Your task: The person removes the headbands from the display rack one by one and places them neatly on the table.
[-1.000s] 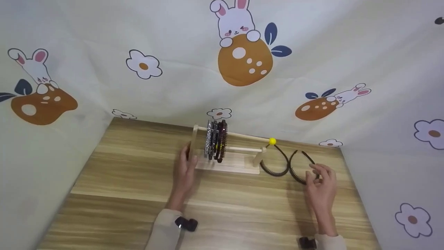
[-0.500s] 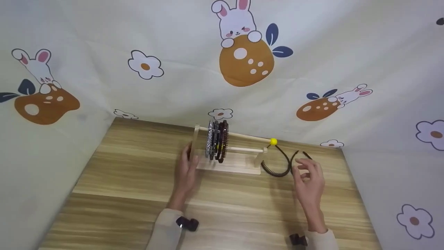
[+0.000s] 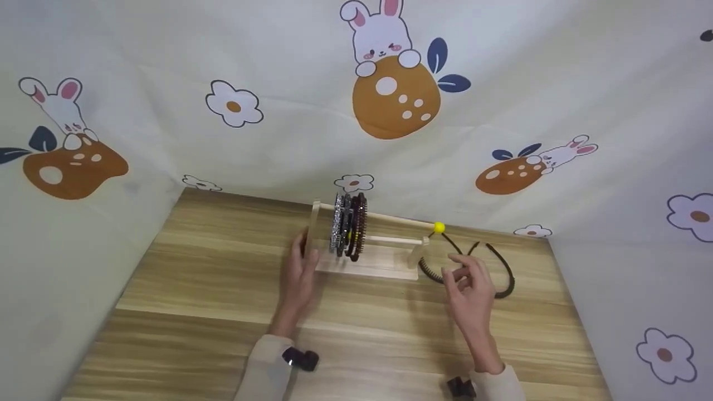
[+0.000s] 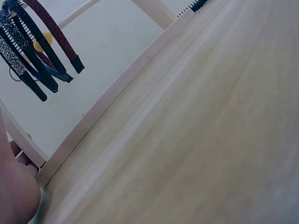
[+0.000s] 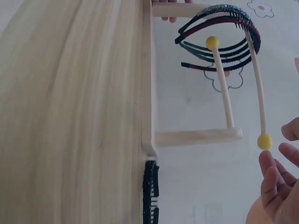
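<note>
My left hand (image 3: 296, 275) grips the left end of a pale wooden rack (image 3: 384, 271), thumb in front and fingers round behind the upright. Several headbands (image 3: 359, 228), glittery silver, black and dark red, hang together near the left end of its upper rod. A yellow ball (image 5: 264, 141) caps that rod's free right end. My right hand (image 3: 472, 289) hovers right of the rack with fingers loosely bent and nothing in them. It partly covers two dark toothed headbands on the table: the left headband (image 3: 431, 271) by the rack's base, and the right headband (image 3: 509, 275).
A wood-grain tabletop (image 3: 223, 289) lies under everything. Behind it and at both sides hangs a pale cloth (image 3: 289, 139) printed with rabbits and flowers, close to the rack's back. A lower rod (image 3: 395, 240) spans to the rack's right upright.
My right hand has moved left from the right loose headband toward the rack, uncovering that headband's right side. My left hand, the rack and the hanging headbands stay in place.
</note>
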`<state>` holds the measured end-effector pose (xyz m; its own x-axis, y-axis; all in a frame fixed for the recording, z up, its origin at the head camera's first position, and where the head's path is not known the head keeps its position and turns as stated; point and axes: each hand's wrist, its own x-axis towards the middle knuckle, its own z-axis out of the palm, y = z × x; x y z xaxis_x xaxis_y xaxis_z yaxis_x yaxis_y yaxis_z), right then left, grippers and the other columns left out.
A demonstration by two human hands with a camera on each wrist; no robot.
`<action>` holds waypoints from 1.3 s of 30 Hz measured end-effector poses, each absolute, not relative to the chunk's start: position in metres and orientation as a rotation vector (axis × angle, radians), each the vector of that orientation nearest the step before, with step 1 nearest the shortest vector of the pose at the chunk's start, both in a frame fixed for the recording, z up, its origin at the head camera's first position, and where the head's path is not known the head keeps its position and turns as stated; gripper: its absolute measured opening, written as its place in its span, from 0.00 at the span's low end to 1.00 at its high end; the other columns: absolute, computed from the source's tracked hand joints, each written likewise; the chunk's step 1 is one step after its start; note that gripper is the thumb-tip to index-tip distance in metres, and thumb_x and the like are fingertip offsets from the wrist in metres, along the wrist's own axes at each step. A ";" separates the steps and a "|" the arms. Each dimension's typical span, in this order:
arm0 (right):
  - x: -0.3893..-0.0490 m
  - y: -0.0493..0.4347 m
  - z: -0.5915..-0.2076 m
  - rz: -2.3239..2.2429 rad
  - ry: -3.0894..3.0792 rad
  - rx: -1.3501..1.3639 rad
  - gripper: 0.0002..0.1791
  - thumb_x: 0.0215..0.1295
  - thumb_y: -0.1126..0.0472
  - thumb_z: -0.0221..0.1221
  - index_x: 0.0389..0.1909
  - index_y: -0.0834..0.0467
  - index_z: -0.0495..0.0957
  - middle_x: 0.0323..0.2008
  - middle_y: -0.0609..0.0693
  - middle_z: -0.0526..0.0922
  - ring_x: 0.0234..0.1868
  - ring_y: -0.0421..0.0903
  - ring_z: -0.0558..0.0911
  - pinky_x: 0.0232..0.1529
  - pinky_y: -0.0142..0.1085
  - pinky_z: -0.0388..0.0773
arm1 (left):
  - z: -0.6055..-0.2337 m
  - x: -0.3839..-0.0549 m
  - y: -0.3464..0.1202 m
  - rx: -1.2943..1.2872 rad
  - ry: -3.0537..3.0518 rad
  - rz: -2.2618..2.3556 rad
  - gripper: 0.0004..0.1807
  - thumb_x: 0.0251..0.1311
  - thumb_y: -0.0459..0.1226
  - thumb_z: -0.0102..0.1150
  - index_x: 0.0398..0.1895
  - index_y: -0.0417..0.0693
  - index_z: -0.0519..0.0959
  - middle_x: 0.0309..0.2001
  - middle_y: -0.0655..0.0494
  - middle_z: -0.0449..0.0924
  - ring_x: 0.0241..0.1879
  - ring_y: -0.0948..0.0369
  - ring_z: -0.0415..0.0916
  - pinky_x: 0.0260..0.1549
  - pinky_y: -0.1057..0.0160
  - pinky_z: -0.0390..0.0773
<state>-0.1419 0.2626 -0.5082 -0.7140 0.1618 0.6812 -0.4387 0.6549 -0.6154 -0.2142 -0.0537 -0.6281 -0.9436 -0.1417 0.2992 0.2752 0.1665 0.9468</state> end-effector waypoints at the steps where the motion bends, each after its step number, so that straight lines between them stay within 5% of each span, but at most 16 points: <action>1: -0.142 0.261 -0.508 1.038 -2.131 0.226 0.19 0.59 0.85 0.70 0.50 0.72 0.85 0.41 0.61 0.83 0.33 0.35 0.79 0.30 0.20 0.74 | -0.629 -0.215 -0.054 -0.140 -2.118 -1.839 0.33 0.85 0.45 0.50 0.87 0.44 0.62 0.77 0.38 0.73 0.67 0.38 0.78 0.66 0.27 0.76; 9: -0.143 0.246 -0.503 1.074 -2.111 0.288 0.19 0.58 0.85 0.72 0.50 0.72 0.85 0.42 0.64 0.85 0.31 0.40 0.82 0.27 0.21 0.75 | -0.629 -0.217 -0.053 -0.203 -2.059 -1.818 0.31 0.85 0.41 0.51 0.85 0.41 0.64 0.71 0.35 0.78 0.52 0.43 0.84 0.51 0.38 0.86; 22: -0.150 0.230 -0.509 1.099 -2.104 0.360 0.18 0.57 0.84 0.73 0.48 0.71 0.85 0.42 0.65 0.86 0.30 0.39 0.82 0.25 0.21 0.73 | -0.628 -0.217 -0.053 -0.143 -2.097 -1.825 0.33 0.84 0.44 0.53 0.85 0.41 0.64 0.75 0.35 0.74 0.62 0.38 0.80 0.61 0.29 0.82; 30: -0.163 0.226 -0.534 1.139 -2.120 0.377 0.18 0.61 0.78 0.75 0.51 0.64 0.88 0.42 0.57 0.87 0.29 0.39 0.81 0.24 0.23 0.73 | -0.628 -0.216 -0.054 -0.114 -2.120 -1.839 0.33 0.85 0.45 0.52 0.86 0.44 0.63 0.77 0.37 0.72 0.65 0.38 0.78 0.63 0.28 0.79; 39: -0.167 0.208 -0.534 1.195 -2.098 0.426 0.19 0.61 0.77 0.75 0.51 0.62 0.88 0.43 0.58 0.89 0.29 0.42 0.84 0.24 0.26 0.77 | -0.626 -0.217 -0.053 -0.142 -2.092 -1.836 0.33 0.84 0.42 0.53 0.85 0.39 0.63 0.78 0.35 0.71 0.70 0.36 0.75 0.69 0.28 0.75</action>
